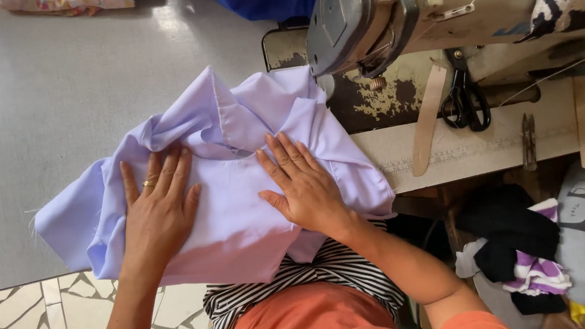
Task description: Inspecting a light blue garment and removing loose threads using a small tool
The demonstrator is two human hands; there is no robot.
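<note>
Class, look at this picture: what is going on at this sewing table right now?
A person sits at a grey table with a piece of lilac cloth spread in front of an old sewing machine. Both hands lie flat on the cloth, fingers spread: the left hand on its left part, the right hand nearer the machine. Black scissors hang at the machine's side.

The lilac garment (233, 212) is smooth, matt woven cloth with frayed raw edges. The surface (54, 101) looks like matt grey laminate with a faint sheen. The sewing machine (392, 7) is cream-painted metal, chipped and worn. The scissors (465, 100) have glossy black handles.
</note>
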